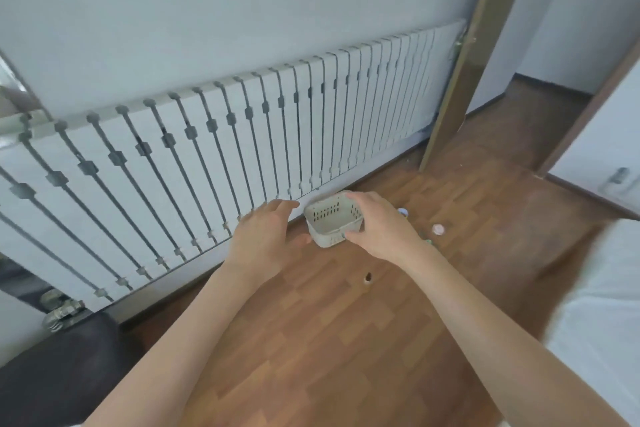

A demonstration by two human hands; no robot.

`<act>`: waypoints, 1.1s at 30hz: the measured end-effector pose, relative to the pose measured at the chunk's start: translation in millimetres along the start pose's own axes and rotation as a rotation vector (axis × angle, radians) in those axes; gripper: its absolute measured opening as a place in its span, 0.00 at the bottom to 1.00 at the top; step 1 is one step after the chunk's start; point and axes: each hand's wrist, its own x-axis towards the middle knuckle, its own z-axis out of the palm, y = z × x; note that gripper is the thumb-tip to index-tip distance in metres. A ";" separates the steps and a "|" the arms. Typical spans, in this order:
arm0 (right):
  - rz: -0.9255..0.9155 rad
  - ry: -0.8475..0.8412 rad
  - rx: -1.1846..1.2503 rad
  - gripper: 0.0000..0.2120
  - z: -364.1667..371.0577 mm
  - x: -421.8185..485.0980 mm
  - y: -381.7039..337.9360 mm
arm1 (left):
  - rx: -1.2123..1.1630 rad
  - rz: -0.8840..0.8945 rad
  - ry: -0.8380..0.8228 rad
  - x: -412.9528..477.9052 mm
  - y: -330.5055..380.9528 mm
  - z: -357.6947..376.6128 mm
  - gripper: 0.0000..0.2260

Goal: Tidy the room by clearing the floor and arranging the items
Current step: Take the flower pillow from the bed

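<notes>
A small white plastic basket [331, 218] with slotted sides is held just above the wooden floor [346, 340], close to the radiator. My right hand [379, 227] grips its right side, thumb on the near rim and fingers over the far rim. To the left of the basket, my left hand [265, 239] is spread with straight fingers, its thumb near the basket's lower left corner. Small items lie on the floor: a pinkish round lid [438, 228], a small bluish-white object [402, 211] behind my right hand, and a small dark cylinder [368, 277].
A long white radiator [207, 149] runs along the wall, with pipe valves [60, 312] at lower left. A dark seat [52, 374] fills the lower left corner. An open brown door [460, 73] stands at right, and a white bed edge [606, 322] sits at lower right.
</notes>
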 end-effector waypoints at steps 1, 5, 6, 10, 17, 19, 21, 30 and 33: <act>0.021 0.015 -0.007 0.31 -6.8 -2.9 12.9 | -0.004 0.027 -0.008 8.5 12.0 5.0 0.26; 0.115 0.083 -0.018 0.31 -31.0 -15.5 58.0 | -0.014 0.119 -0.041 38.0 55.9 21.9 0.26; 0.146 0.098 -0.019 0.31 -38.3 -20.8 71.4 | -0.017 0.150 -0.049 46.8 69.8 26.3 0.27; 0.263 0.149 -0.008 0.34 -61.2 -38.8 112.4 | -0.048 0.261 -0.085 74.3 114.1 42.5 0.26; 0.476 0.227 -0.006 0.32 -91.6 -68.3 176.8 | -0.105 0.478 -0.165 127.3 189.3 74.2 0.26; 0.541 0.257 -0.008 0.31 -101.0 -75.2 196.4 | -0.125 0.567 -0.176 146.3 213.0 86.2 0.26; 0.601 0.270 -0.020 0.32 -108.7 -80.2 212.1 | -0.158 0.639 -0.184 162.5 233.7 95.0 0.25; 0.951 0.436 -0.032 0.32 -131.2 -111.7 273.3 | -0.216 0.995 -0.275 229.3 332.6 141.0 0.25; 1.075 0.459 -0.054 0.33 -133.7 -128.8 283.5 | -0.210 1.113 -0.288 240.9 358.2 154.3 0.26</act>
